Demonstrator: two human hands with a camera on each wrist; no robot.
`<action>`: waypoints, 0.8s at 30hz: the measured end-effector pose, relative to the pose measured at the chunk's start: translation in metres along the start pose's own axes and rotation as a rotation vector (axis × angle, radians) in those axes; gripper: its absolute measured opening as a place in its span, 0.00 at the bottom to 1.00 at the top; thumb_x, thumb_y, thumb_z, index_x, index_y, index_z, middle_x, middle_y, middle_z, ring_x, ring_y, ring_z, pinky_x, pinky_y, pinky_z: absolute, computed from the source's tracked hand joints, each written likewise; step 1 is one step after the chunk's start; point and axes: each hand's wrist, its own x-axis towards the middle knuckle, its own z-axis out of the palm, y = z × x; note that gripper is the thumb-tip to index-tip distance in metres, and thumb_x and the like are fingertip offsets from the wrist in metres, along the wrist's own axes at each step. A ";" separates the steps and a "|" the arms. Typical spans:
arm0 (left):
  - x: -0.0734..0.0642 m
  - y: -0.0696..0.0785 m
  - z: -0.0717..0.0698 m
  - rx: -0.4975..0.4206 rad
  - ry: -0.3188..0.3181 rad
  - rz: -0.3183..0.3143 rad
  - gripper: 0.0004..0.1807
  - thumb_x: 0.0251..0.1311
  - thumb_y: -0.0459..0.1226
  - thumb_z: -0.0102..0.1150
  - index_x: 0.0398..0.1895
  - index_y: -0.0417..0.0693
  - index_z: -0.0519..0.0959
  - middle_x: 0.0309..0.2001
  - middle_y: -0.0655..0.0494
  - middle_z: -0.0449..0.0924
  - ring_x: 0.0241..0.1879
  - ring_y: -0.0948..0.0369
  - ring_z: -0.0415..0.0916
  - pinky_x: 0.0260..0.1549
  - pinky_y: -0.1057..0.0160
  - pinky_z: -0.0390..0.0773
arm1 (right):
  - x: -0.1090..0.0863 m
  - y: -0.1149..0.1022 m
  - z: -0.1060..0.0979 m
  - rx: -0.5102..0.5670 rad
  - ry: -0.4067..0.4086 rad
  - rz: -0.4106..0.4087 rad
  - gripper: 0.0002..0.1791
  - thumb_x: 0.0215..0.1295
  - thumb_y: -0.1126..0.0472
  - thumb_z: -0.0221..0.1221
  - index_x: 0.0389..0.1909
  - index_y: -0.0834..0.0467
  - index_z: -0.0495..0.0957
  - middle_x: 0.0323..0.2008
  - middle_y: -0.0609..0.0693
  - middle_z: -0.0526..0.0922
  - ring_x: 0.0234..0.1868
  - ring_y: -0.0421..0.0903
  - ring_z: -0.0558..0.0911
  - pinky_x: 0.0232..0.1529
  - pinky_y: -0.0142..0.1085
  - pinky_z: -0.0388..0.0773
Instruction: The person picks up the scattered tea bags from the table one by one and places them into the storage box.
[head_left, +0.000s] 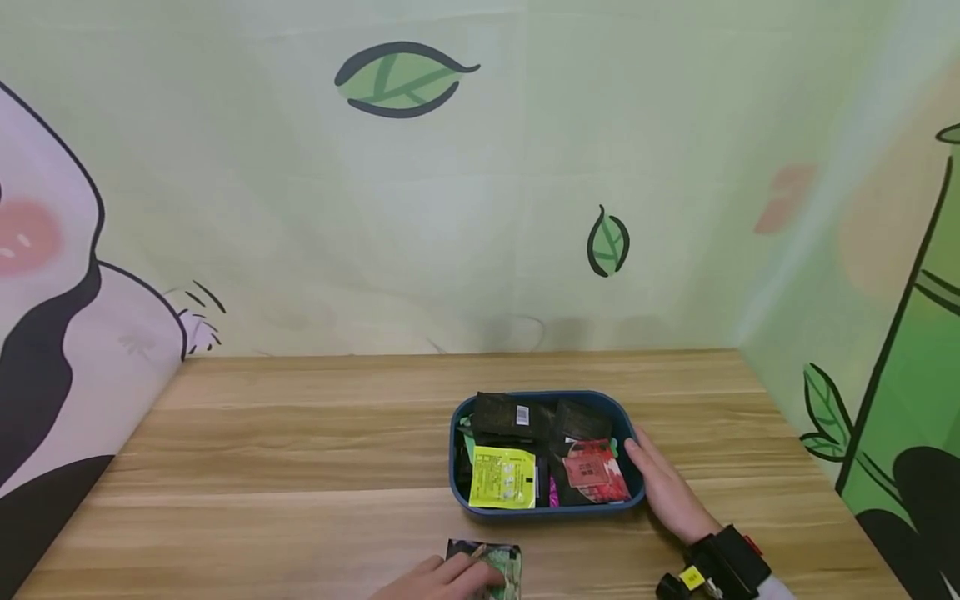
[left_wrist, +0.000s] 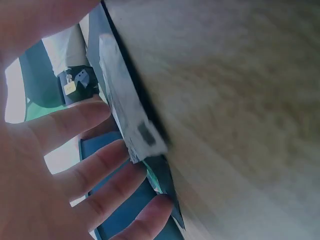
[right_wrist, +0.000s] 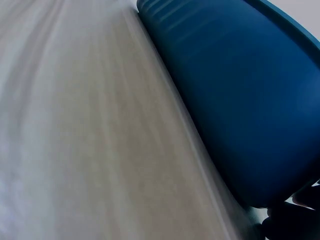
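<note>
At the front edge of the head view my left hand [head_left: 450,579] lies over a flat green and black packet [head_left: 512,568] on the table. In the left wrist view its fairly straight fingers touch a pale strip [left_wrist: 125,100] with a dark square, lying along the dark packet. My right hand [head_left: 671,492] rests against the right end of a blue basket [head_left: 551,511], fingertips near the rim. Inside are a yellow packet [head_left: 502,477], a red and black packet [head_left: 592,473] and several black packets [head_left: 510,417]. The right wrist view shows mainly the basket's outer wall [right_wrist: 240,90].
The wooden table [head_left: 300,467] runs back to a green printed backdrop [head_left: 480,208] with leaf drawings. A black wrist strap [head_left: 727,560] with a yellow label sits on the right wrist. Wood grain surrounds the basket on every side.
</note>
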 end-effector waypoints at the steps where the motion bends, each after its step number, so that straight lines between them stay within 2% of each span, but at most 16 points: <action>1: 0.000 0.001 0.000 -0.004 -0.002 -0.003 0.29 0.64 0.67 0.42 0.62 0.68 0.70 0.51 0.73 0.71 0.41 0.76 0.66 0.42 0.70 0.73 | 0.000 0.000 0.000 0.000 0.000 -0.001 0.43 0.77 0.38 0.31 0.80 0.65 0.40 0.79 0.63 0.42 0.78 0.60 0.41 0.72 0.59 0.38; 11: 0.004 -0.001 0.002 -0.022 0.027 0.014 0.19 0.66 0.63 0.44 0.48 0.67 0.71 0.39 0.73 0.68 0.33 0.76 0.65 0.34 0.71 0.71 | -0.001 -0.001 0.001 0.005 0.004 -0.013 0.43 0.78 0.39 0.31 0.80 0.65 0.40 0.79 0.63 0.42 0.78 0.60 0.41 0.72 0.58 0.38; 15: 0.002 0.002 0.001 -0.024 0.004 -0.016 0.19 0.66 0.64 0.45 0.48 0.67 0.70 0.39 0.71 0.67 0.31 0.75 0.65 0.32 0.71 0.70 | -0.001 0.000 0.001 0.000 0.007 -0.021 0.43 0.78 0.39 0.31 0.80 0.65 0.40 0.79 0.63 0.43 0.78 0.60 0.41 0.72 0.59 0.38; 18: 0.000 0.005 0.002 -0.031 -0.020 -0.065 0.19 0.65 0.64 0.46 0.49 0.69 0.70 0.39 0.71 0.67 0.30 0.74 0.65 0.31 0.70 0.69 | -0.001 0.001 0.001 -0.002 0.009 -0.035 0.42 0.78 0.40 0.31 0.80 0.65 0.41 0.79 0.63 0.43 0.78 0.59 0.42 0.72 0.58 0.39; 22: -0.001 0.012 0.005 -0.016 -0.021 -0.124 0.19 0.64 0.67 0.44 0.48 0.73 0.70 0.38 0.71 0.67 0.28 0.73 0.65 0.29 0.69 0.67 | -0.001 0.001 0.001 -0.004 0.009 -0.052 0.41 0.78 0.40 0.31 0.80 0.65 0.42 0.79 0.63 0.45 0.78 0.59 0.43 0.72 0.58 0.39; 24: 0.000 0.015 0.006 0.048 -0.028 -0.078 0.19 0.65 0.67 0.41 0.48 0.73 0.70 0.39 0.72 0.66 0.29 0.74 0.64 0.28 0.69 0.67 | -0.001 0.002 0.002 -0.003 0.011 -0.053 0.41 0.78 0.41 0.31 0.80 0.65 0.43 0.78 0.63 0.45 0.78 0.59 0.43 0.72 0.58 0.40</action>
